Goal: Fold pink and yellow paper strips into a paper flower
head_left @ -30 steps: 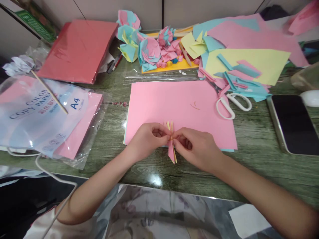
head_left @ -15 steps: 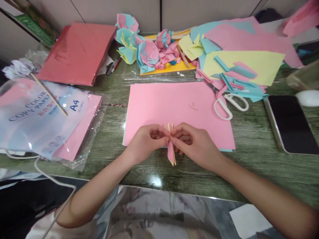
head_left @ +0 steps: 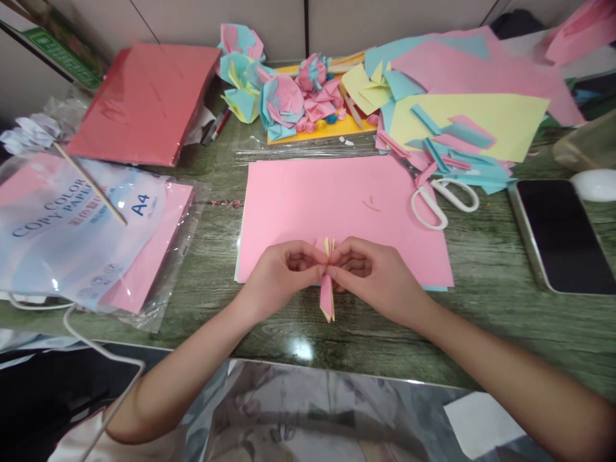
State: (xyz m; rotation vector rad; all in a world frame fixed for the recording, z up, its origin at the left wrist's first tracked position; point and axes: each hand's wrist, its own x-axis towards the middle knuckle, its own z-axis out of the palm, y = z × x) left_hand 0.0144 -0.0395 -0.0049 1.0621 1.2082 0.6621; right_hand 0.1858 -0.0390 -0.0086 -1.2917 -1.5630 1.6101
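My left hand (head_left: 282, 274) and my right hand (head_left: 378, 277) meet over the near edge of a pink paper sheet (head_left: 337, 205). Both pinch the middle of a small pleated bundle of pink and yellow paper (head_left: 327, 296), which stands upright between the fingertips. Its lower end points toward me and its short upper tips show above the fingers. Both hands are closed on it.
White-handled scissors (head_left: 436, 202) lie right of the pink sheet. A phone (head_left: 561, 234) rests at the far right. Paper flowers (head_left: 283, 96) and cut coloured sheets (head_left: 462, 115) crowd the back. A red paper pack (head_left: 144, 99) and an A4 paper bag (head_left: 72, 224) sit left.
The hands stayed in place, with small finger movements on the bundle. The view drifted slightly.
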